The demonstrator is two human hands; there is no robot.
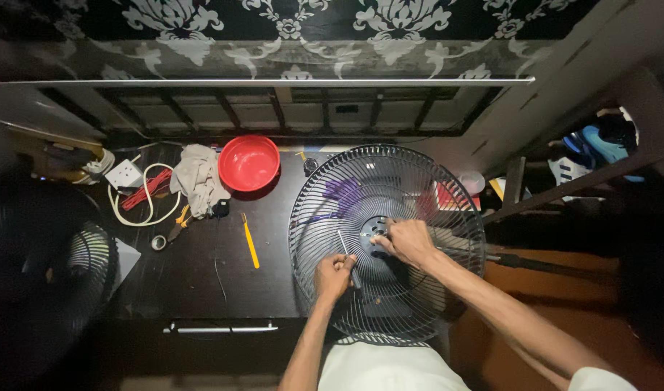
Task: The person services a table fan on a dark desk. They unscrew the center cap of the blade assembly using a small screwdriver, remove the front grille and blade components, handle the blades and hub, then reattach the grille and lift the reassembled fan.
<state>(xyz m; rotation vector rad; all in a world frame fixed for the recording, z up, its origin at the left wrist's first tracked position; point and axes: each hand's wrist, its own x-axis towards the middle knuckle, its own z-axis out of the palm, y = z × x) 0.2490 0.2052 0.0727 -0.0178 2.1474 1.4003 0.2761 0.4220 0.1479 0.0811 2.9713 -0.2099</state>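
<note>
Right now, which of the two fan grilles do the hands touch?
The round wire grille in the middle, where the left hand and right hand work at its hub. The other fan grille, far left, lies untouched.

We look down on a round black wire fan guard point(387, 242) lying over the right end of a dark counter point(201, 279). Our left hand point(334, 276) grips a screwdriver point(346, 251) whose shaft slants up toward the guard's hub, while our right hand point(406, 240) pinches at the hub's middle with its fingertips. Further left on the counter lie a yellow-handled tool point(251, 243), a red bowl point(249, 162), a crumpled grey cloth point(199, 178), a coiled white cable point(145, 195) and a roll of tape point(158, 242). Another fan point(49, 271) stands at the far left.
</note>
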